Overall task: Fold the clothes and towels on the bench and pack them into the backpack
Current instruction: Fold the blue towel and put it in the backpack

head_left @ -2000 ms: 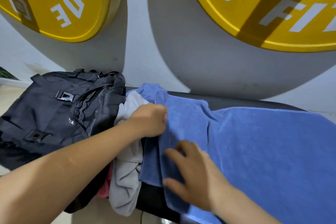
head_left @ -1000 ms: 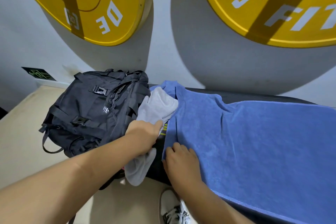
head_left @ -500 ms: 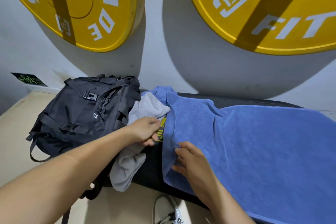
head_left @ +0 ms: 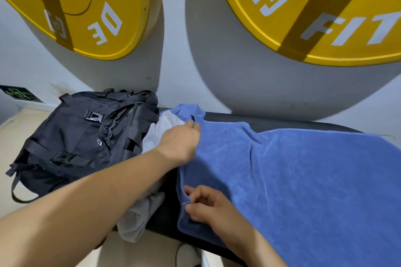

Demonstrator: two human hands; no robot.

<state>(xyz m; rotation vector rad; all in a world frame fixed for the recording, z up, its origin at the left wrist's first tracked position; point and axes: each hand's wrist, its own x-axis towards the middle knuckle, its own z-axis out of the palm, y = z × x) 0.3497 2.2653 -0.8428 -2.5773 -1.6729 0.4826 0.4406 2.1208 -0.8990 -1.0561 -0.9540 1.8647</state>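
R fingers and thumb pinch the left hem of a blue towel near the front left corner of the bench. R hand is curled tight on that hem. L fingers are bent at the same hem, toward the bench's back left corner. The thumb is hidden, so can't tell whether L hand grips or only rests there. Both forearms enter from the bottom of view.

The towel lies spread in one layer over most of the black bench pad, w/ its back left corner rumpled.

Progress, as a judgement: early stage. The towel has no fold yet. The hands look set at two points on one short edge, prob. to start the first fold. Nothing is seen packed.

A grey cloth hangs unfolded over the bench's left end, partly under the L forearm. It needs folding too.

A black backpack sits just beyond the bench's left end, touching the grey cloth. Its buckles look fastened and no open mouth shows, so it prob. needs opening first.

In the way: the grey cloth lies right beside the towel hem and could get caught in the fold.

Two yellow plates hang above the bench, in front of a white wall, well clear of the hands. A pale object on the floor by the bench's front edge is too cut off to name.
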